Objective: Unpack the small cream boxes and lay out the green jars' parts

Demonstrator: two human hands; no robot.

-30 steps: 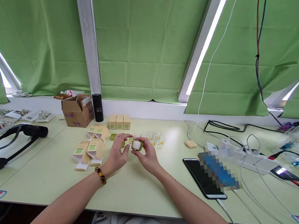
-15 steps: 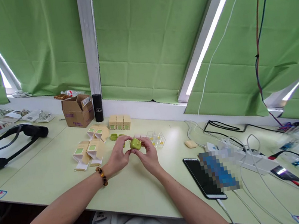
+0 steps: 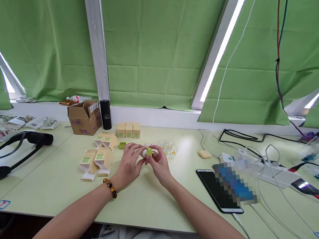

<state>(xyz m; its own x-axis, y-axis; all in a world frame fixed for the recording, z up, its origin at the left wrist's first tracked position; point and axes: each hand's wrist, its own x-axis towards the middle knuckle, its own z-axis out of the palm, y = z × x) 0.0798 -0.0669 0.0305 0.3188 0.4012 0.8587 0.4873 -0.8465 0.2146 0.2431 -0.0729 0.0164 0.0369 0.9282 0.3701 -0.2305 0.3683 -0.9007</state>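
Since 0.5 s ago, the small green-and-white object [image 3: 147,152] has been turning between the hands: its white part is now showing on the left, where green was facing the camera. It is sitting just above the table [image 3: 157,204], between the fingertips of both hands. The left hand [image 3: 129,164] is curling around the white left side, its fingers and thumb closing on it. The right hand [image 3: 160,165] is pinching the green right side between thumb and fingers. Both hands are meeting at the object, their fingertips nearly touching.

Just left of the left fingers, on the far side, a green piece [image 3: 122,145] is lying on the table. Clear pieces [image 3: 170,147] with yellow spots are lying just right of the right fingers. To the left, 4 open boxes [image 3: 100,157] are standing together; farther back, 3 closed boxes [image 3: 129,130] are standing in a row.
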